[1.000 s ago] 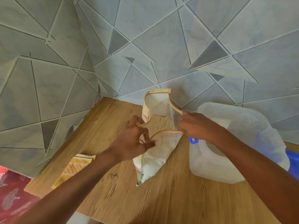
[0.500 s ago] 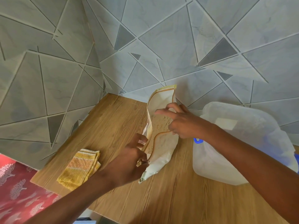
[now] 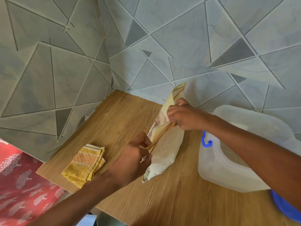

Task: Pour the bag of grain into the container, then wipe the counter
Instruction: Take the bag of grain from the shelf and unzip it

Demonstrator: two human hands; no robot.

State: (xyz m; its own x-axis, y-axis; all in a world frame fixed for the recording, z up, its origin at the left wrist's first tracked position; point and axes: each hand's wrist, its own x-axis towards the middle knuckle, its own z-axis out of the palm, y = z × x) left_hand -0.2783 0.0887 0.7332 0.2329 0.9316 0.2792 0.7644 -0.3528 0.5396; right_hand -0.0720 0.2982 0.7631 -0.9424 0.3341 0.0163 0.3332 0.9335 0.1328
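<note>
Seen from the head camera, looking down on a wooden counter (image 3: 123, 121) tucked into a tiled corner. Standing near the middle, leaning toward the back wall: the bag of grain (image 3: 164, 144), pale and plump at the bottom, with its orange-edged mouth drawn out long and narrow. Pinching the near end of that mouth, the left hand (image 3: 130, 160), fingers curled tight on the rim; pinching the far end, the right hand (image 3: 184, 116), likewise clamped on the bag's edge. Held so, probably, to stretch the opening taut between two points, either to work the seal apart or to shape the lip into a spout, though which of these cannot be told. Hands well apart along the rim, both gripping, neither free. Just to the right of the bag, close enough for a short tip across: the translucent plastic container (image 3: 228, 160), with a blue latch (image 3: 205, 141) on its near side and a lid seemingly resting over it, partly hidden under the right forearm, so whether open to receive grain cannot be judged. Off to the left of the bag, apart from it and near the counter's edge: a folded yellow cloth (image 3: 84, 163), parked out of the pouring path, likely kept ready for the wiping. No grain visible on the wood; pouring judged not yet begun.
</note>
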